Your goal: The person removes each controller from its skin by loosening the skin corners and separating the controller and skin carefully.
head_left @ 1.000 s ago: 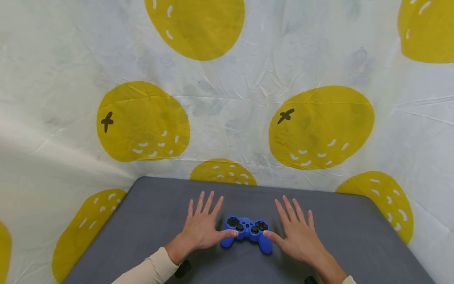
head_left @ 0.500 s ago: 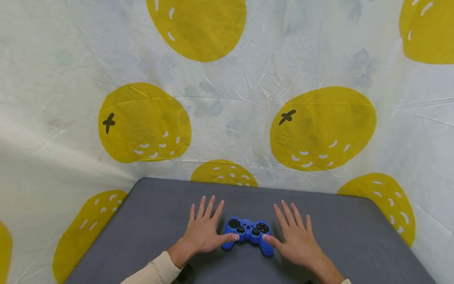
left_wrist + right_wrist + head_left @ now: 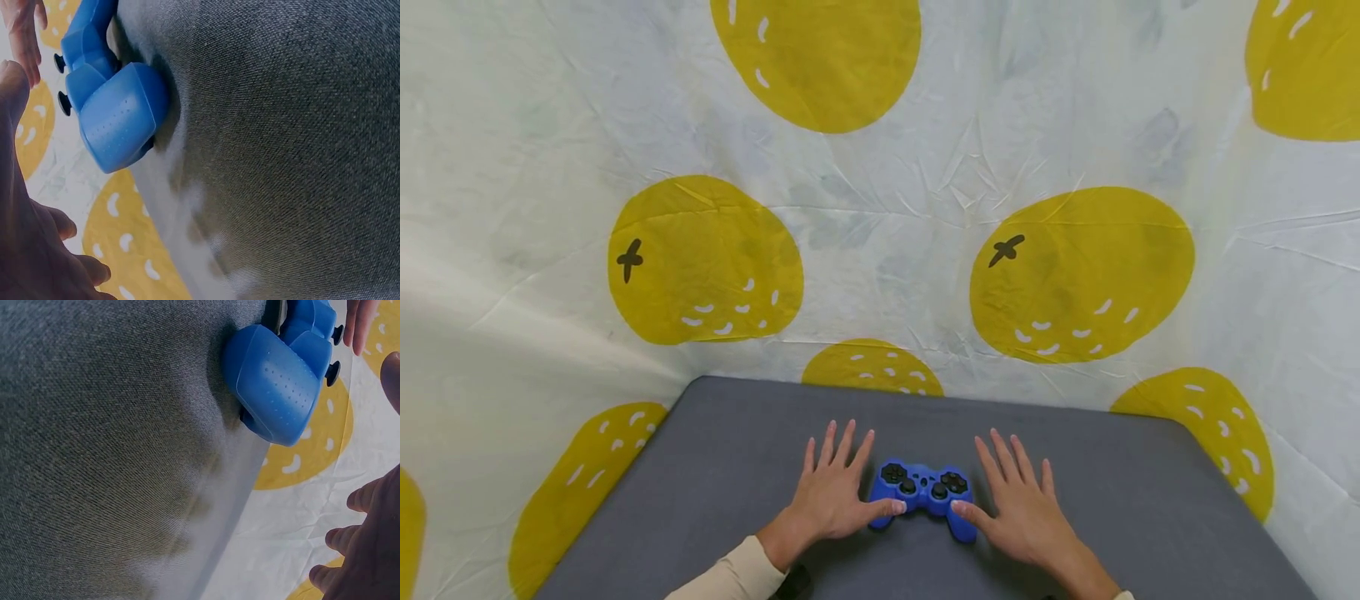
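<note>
A blue game controller [image 3: 923,485] with black thumbsticks and button pads lies face up on the grey cloth surface in the head view. My left hand [image 3: 829,498] is spread at its left, palm down, the thumb overlapping the left grip in that view. On the other side my right hand [image 3: 1028,510] mirrors it, fingers straight, thumb over the right grip. Both wrist views show the hands raised above the cloth, apart from the controller. In the left wrist view the controller's rounded blue grip [image 3: 125,119] rests on the cloth; neither hand holds anything.
The grey cloth-covered table [image 3: 730,442] has a rounded far edge. Behind it and along both sides hangs a white sheet [image 3: 880,275] printed with large yellow fruit. A small black object [image 3: 793,583] shows under the left wrist.
Both hands have drifted slightly down toward the near edge in the head view, and the right hand has come a little closer to the controller. The controller stays in place.
</note>
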Tool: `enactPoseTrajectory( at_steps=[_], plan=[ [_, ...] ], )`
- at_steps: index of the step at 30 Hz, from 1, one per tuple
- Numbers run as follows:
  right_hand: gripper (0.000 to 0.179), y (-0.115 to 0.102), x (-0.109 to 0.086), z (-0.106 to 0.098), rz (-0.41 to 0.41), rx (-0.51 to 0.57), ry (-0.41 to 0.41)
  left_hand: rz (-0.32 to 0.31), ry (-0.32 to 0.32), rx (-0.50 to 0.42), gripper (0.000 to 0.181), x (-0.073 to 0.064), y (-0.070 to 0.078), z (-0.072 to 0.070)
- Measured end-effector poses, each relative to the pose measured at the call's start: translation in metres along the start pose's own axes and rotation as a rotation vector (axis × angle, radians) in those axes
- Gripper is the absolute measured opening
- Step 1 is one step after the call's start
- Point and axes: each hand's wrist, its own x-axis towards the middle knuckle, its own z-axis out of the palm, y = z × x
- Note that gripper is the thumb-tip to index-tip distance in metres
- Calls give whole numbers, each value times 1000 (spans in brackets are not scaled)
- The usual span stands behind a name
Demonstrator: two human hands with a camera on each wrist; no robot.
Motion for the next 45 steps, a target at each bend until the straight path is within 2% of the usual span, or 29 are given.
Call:
enactPoseTrajectory(
  at_steps=[13, 21, 32, 39, 45],
  plan=[
    [102, 4, 1, 2, 16, 18, -25, 36, -11, 26, 108, 5, -5, -4],
    [103, 3, 1, 6, 25, 4, -21, 49, -25, 5, 108, 5, -7, 5],
    [104, 1, -1, 15, 38, -9, -40, 57, -17, -3, 109, 6, -12, 16],
    [104, 1, 5, 18, 25, 3, -41, 57, 5, -21, 109, 10, -15, 20],
    [105, 5, 6, 20, 42, 21, -78, 70, -19, -25, 111, 13, -13, 23]
  ],
)
